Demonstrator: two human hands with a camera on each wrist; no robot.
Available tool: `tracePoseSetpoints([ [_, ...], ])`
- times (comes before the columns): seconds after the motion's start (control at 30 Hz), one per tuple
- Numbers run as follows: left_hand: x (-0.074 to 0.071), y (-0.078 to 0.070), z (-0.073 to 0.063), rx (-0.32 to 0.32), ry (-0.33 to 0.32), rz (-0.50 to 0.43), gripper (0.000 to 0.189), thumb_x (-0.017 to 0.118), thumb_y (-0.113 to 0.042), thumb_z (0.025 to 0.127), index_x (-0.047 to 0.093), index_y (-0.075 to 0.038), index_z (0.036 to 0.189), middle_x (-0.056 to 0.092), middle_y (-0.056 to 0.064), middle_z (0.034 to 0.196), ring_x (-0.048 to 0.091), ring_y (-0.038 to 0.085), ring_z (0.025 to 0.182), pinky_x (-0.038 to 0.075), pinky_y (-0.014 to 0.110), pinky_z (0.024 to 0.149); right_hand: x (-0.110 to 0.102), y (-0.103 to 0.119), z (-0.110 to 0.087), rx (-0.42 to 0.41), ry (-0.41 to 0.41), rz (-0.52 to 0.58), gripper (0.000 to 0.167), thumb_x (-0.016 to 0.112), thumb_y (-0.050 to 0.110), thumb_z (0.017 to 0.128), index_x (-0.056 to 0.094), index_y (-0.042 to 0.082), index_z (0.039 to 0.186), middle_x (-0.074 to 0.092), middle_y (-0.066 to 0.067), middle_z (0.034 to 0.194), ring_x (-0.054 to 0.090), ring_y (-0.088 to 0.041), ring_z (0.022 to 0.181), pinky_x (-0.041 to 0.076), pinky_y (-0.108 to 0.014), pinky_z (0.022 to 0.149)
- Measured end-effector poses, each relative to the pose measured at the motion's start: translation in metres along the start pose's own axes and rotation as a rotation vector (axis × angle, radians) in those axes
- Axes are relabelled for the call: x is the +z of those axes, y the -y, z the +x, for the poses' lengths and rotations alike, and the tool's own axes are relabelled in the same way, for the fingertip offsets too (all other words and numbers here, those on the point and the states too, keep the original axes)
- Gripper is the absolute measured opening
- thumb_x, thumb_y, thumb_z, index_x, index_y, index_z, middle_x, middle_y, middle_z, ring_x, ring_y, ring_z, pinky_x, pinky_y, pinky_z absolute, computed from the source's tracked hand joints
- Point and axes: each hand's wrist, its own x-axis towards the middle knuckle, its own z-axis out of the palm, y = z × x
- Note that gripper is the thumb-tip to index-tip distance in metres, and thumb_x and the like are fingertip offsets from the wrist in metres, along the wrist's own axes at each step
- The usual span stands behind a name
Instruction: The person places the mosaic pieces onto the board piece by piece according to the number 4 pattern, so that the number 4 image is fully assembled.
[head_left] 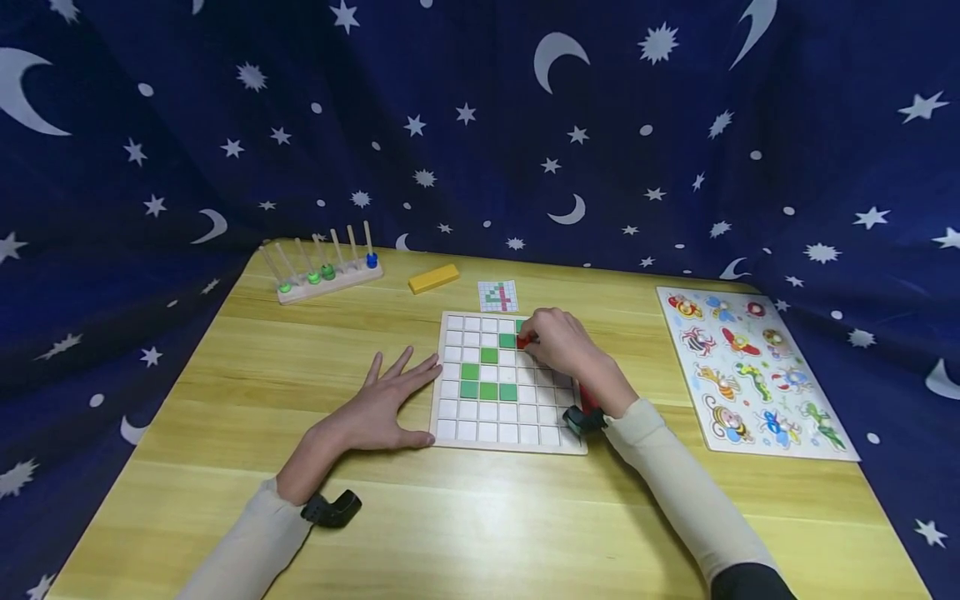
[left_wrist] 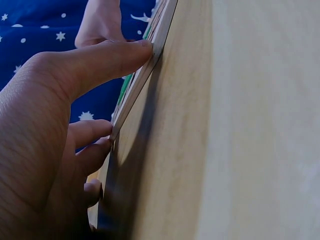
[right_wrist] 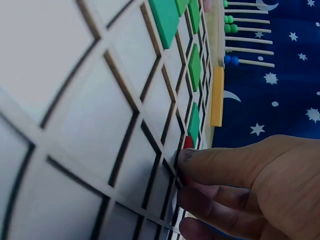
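A white grid board (head_left: 487,432) lies on the table with several green tiles (head_left: 488,391) in its cells. My left hand (head_left: 378,408) is spread flat beside the board's left side, with thumb and fingertips at its edge. In the left wrist view, the thumb rests against the board's rim (left_wrist: 145,75). Over the upper right part of the grid, my right hand (head_left: 562,340) pinches a red tile (right_wrist: 188,142) between thumb and fingers. That tile sits right beside a green one, and the fingers hide most of it.
Behind the board lies a small pattern card (head_left: 491,307) with a green and red 4. A yellow block (head_left: 433,279) and a peg stand (head_left: 330,283) with beads are at the back left. An insect puzzle board (head_left: 757,375) lies on the right. Red pieces (head_left: 588,398) show partly under the right wrist.
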Motion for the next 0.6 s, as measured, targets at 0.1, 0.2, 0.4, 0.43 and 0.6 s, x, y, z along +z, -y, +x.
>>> tracePoseSetpoints([
  [0.1, 0.0, 0.0, 0.0, 0.002, -0.004, -0.001, 0.103, 0.073, -0.064, 0.079, 0.026, -0.021, 0.16, 0.019, -0.003, 0.165, 0.0, 0.027, 0.152, -0.014, 0.058, 0.115, 0.0, 0.0, -0.002, 0.002, -0.003, 0.008, 0.016, 0.075, -0.002, 0.084, 0.08, 0.008, 0.096, 0.073, -0.008, 0.096, 0.062, -0.02, 0.081, 0.049, -0.036, 0.065],
  [0.2, 0.002, 0.0, 0.0, 0.0, -0.007, -0.005, 0.104, 0.074, -0.063, 0.078, 0.027, -0.021, 0.16, 0.02, -0.003, 0.165, 0.0, 0.027, 0.152, -0.014, 0.058, 0.115, -0.001, -0.002, -0.006, 0.007, 0.0, 0.015, 0.016, 0.074, 0.001, 0.086, 0.08, 0.008, 0.099, 0.073, -0.006, 0.095, 0.06, -0.019, 0.08, 0.049, -0.036, 0.066],
  [0.4, 0.004, 0.001, 0.001, 0.004, -0.004, -0.013, 0.103, 0.074, -0.064, 0.078, 0.027, -0.022, 0.16, 0.019, -0.003, 0.165, 0.0, 0.029, 0.152, -0.013, 0.059, 0.115, -0.015, -0.009, -0.03, 0.04, -0.043, 0.002, 0.017, 0.074, 0.01, 0.088, 0.079, 0.005, 0.104, 0.071, -0.008, 0.094, 0.064, -0.019, 0.08, 0.052, -0.039, 0.067],
  [0.43, 0.003, 0.001, 0.001, 0.007, -0.006, -0.013, 0.103, 0.074, -0.064, 0.078, 0.027, -0.022, 0.16, 0.019, -0.003, 0.165, 0.0, 0.029, 0.152, -0.013, 0.059, 0.115, -0.017, -0.011, -0.036, 0.056, -0.05, 0.0, 0.017, 0.076, 0.01, 0.087, 0.079, 0.004, 0.103, 0.071, -0.008, 0.094, 0.066, -0.02, 0.08, 0.053, -0.04, 0.068],
  [0.6, -0.001, 0.002, 0.0, 0.012, -0.008, -0.008, 0.103, 0.074, -0.063, 0.078, 0.028, -0.021, 0.16, 0.02, -0.002, 0.165, 0.001, 0.03, 0.152, -0.012, 0.06, 0.115, -0.026, -0.023, -0.063, 0.139, -0.02, -0.023, 0.018, 0.079, 0.01, 0.085, 0.078, 0.003, 0.101, 0.072, -0.008, 0.092, 0.068, -0.021, 0.082, 0.054, -0.043, 0.07],
])
